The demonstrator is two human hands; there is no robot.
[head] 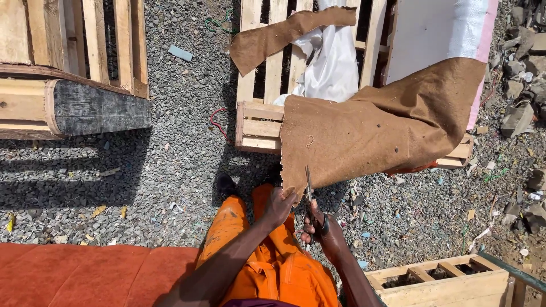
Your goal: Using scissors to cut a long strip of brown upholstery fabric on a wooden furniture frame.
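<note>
At the lower edge of the brown felt sheet [375, 133], the left hand [278, 206] is closed on the sheet's bottom corner, fingers pinched together around the fabric; just beside it the right hand [317, 227] is wrapped through the handles of a pair of scissors [309, 190], clamped on them, with the blades pointing up and meeting the sheet's edge; whether the blades stand apart or together cannot be told from this view; both forearms rise from orange trousers [267, 256], and a dark shoe [226, 185] rests on the gravel [170, 165] below the sheet; the felt sheet hangs from the hands up and to the right, draped over a wooden pallet [259, 122] and over a white and pink board [441, 31] lying across it; white plastic sheeting [330, 59] lies bunched on the pallet slats, and a smaller strip of the same brown felt [281, 37] lies across them near the top; further left, well apart, a wooden frame with a black padded edge [94, 108] sits on the gravel; a red carpet-like surface [85, 273] fills the lower left corner; a pale wooden crate [443, 281] stands at lower right, with grey rubble [520, 113] along the right edge.
</note>
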